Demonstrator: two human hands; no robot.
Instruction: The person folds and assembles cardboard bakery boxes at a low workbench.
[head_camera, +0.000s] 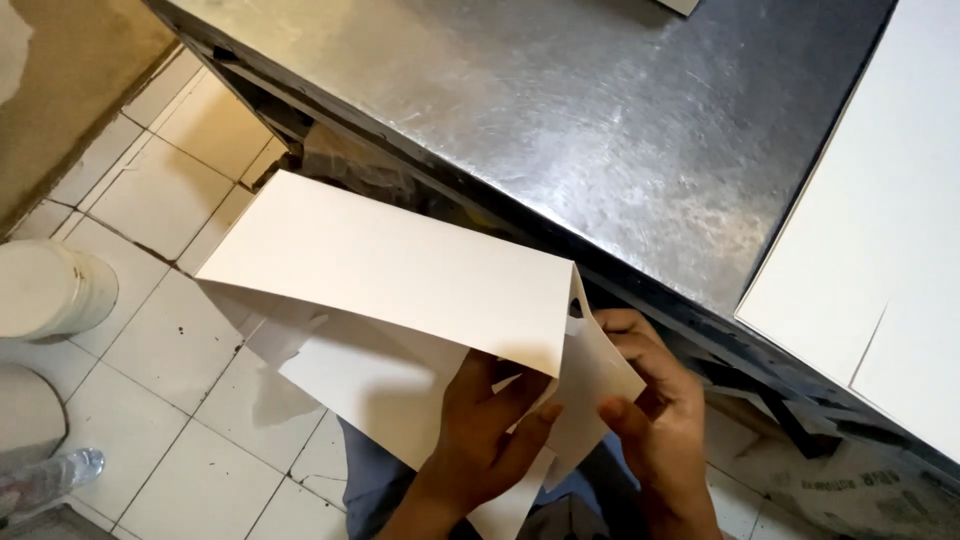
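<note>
both forearms come up from the bottom edge of the view, close together, over the person's lap. the left hand (490, 430) has its palm turned up and its fingers curled shut around the lower near corner of a folded cream card sheet (400, 265), thumb pressed on the underside flap. the right hand (655, 400) sits just beside it, knuckles up, its fingers bent and pinching a small side flap (600, 370) of the same sheet between thumb and fingertips.

the card sheet is held in the air in front of the person, below the edge of a steel table (560, 120) and above a tiled floor (170, 400). its long axis runs from the hands up and away to the left, with the far corner pointing toward the upper left and the top panel tilted a little downward at that end. a second panel hangs beneath the top one, folded under.

flat white boards (880, 220) lie on the right side of the table. a white bucket (50, 290) stands on the floor at the left, with a clear plastic bottle (50, 480) lower down.
</note>
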